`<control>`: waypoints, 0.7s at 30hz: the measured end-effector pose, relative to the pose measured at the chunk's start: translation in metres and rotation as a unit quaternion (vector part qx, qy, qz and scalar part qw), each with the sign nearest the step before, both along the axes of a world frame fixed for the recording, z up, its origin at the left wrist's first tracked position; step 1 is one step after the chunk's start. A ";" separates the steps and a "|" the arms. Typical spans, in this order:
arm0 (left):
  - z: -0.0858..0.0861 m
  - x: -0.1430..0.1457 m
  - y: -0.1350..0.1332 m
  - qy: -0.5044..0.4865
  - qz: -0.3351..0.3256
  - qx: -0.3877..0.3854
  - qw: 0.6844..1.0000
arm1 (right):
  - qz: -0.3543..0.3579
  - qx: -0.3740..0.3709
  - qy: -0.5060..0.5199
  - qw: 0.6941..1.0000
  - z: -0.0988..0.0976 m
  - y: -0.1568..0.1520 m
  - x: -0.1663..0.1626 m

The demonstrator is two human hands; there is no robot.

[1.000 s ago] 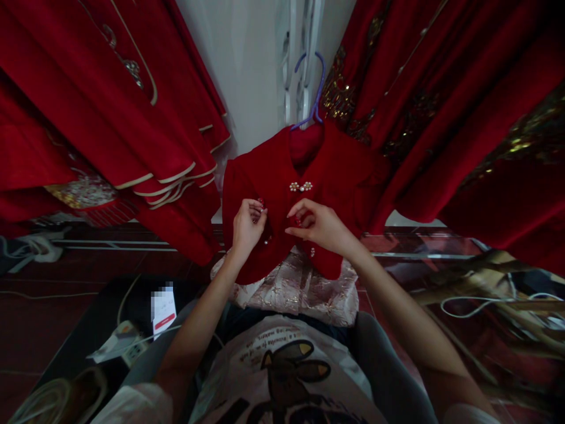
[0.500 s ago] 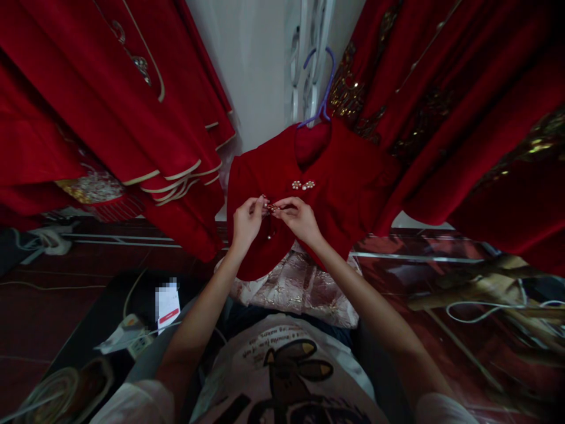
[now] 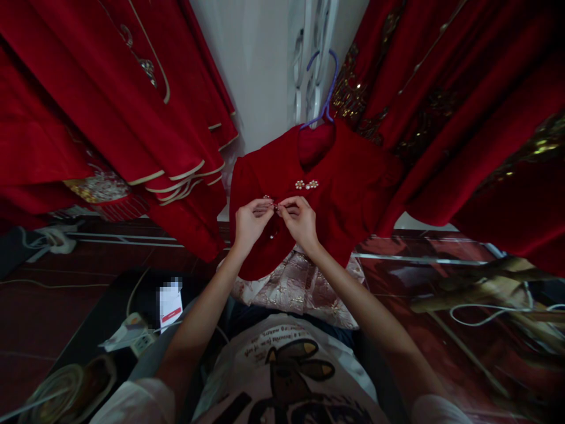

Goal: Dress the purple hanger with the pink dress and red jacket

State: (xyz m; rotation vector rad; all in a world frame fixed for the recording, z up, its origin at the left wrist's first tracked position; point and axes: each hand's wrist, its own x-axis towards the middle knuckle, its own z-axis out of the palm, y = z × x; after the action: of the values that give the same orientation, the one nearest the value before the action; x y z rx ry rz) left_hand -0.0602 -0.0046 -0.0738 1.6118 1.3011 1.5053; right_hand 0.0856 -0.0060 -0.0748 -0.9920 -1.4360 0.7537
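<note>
Red garments (image 3: 145, 123) hang at far left, their hems edged in a pale trim; further red garments (image 3: 424, 147), gold-trimmed, hang at far right. The red jacket (image 3: 353, 188) is at centre between them, front facing the wearer, neck at the far end, near hem overlapping the pale cloth (image 3: 286, 288) on the lap. The purple hanger (image 3: 331, 88) stands out beyond the jacket's neck, hook to the far side.

Left hand (image 3: 251, 227) and right hand (image 3: 301, 224) are at the jacket's front, fingertips together. Each grip is pinching the same clasp (image 3: 276, 206); the fingers cover most of it. A pearl ornament (image 3: 306, 185) is on the jacket just beyond the right hand. A small bead (image 3: 271, 237) shows on the jacket, on the near side of the clasp.
</note>
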 end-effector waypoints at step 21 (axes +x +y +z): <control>-0.019 -0.009 -0.001 0.043 0.003 0.002 0.999 | 0.081 -0.071 -0.001 0.994 0.003 -0.006 0.022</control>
State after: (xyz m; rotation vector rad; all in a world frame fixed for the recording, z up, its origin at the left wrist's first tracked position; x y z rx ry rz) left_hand -0.0697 -0.0061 -0.0929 1.6925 1.3512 1.4590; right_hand 0.1074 -0.0121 -0.0714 -0.9927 -1.4932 0.9844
